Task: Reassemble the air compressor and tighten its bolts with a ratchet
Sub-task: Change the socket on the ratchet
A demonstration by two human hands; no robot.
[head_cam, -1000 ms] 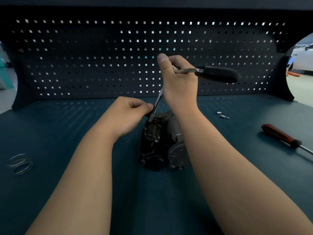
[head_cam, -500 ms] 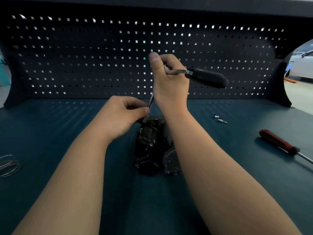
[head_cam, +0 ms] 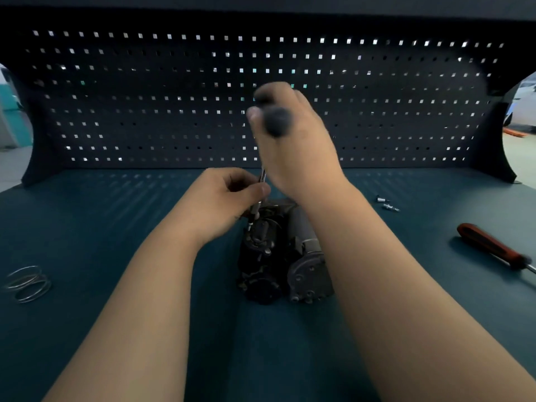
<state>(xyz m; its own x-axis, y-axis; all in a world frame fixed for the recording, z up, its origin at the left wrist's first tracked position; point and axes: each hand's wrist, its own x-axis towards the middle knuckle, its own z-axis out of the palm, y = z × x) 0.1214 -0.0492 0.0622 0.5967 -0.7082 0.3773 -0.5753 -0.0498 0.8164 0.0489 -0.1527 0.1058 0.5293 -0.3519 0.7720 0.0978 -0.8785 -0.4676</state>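
Note:
The dark air compressor (head_cam: 278, 256) sits mid-bench on the blue mat, its grey end cap facing me. A ratchet stands over it on a thin metal extension (head_cam: 259, 195) that reaches down to the compressor's top. My left hand (head_cam: 229, 198) pinches that extension just above the compressor. My right hand (head_cam: 293, 134), blurred by motion, grips the ratchet's black handle (head_cam: 275, 120), whose end points toward me. The socket and the bolt under it are hidden by my left hand.
Two small loose bolts (head_cam: 385, 203) lie right of the compressor. A red-handled screwdriver (head_cam: 493, 246) lies at the right edge. Wire spring rings (head_cam: 27, 282) lie at the left edge. A dark pegboard (head_cam: 174, 97) closes the back of the bench.
My right hand has swung the ratchet handle round from pointing right to pointing toward me. My left hand has kept its pinch on the extension.

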